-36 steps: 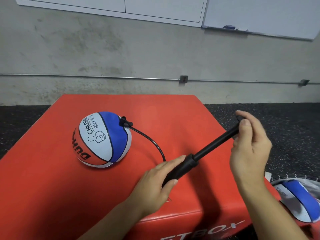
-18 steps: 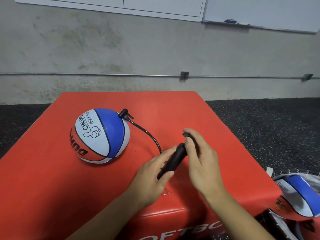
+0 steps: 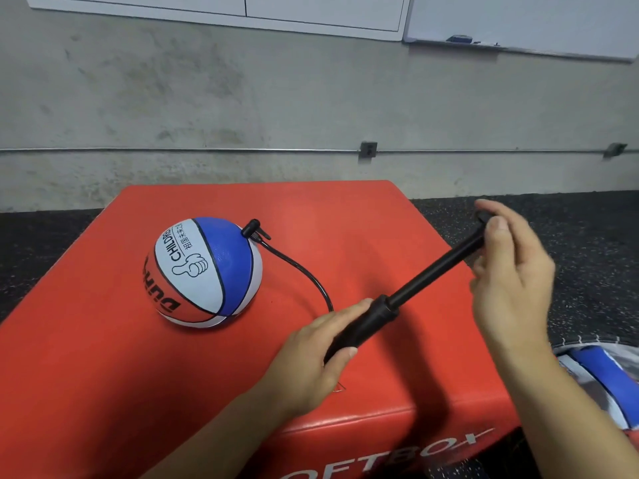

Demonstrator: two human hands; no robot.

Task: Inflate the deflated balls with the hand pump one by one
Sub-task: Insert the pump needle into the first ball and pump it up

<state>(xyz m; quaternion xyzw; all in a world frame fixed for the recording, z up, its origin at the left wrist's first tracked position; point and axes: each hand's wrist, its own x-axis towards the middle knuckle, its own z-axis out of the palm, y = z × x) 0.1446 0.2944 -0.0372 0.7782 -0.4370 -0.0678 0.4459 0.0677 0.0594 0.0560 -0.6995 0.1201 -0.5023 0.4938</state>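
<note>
The person's left hand (image 3: pixel 311 361) is wrapped around the black barrel of the hand pump (image 3: pixel 366 323), fingers curled over the top and thumb underneath, holding it just above the red worktop (image 3: pixel 103 375) near its front edge. The right hand (image 3: pixel 511 281) has its grip closed on the pump handle (image 3: pixel 482 217) at the far end, thumb and forefinger pinching it while the other fingers curl loosely below. The thin piston rod (image 3: pixel 439 267) is drawn well out of the barrel, so the two hands are far apart along the tilted pump, the right one higher and out past the worktop's right edge.

From the pump near the left hand a black hose (image 3: pixel 304 274) curves back across the worktop to a nozzle (image 3: pixel 254 229) plugged into the top right of the ball (image 3: pixel 202 271). The ball, in red, white and blue panels with a thumbs-up drawing, sits on the worktop to the left of both hands, well apart from them and touched by neither; only the hose joins it to the pump.

Low at the right, beside the worktop, another ball (image 3: pixel 601 382) in the same blue and white lies partly in view, flattened-looking
</note>
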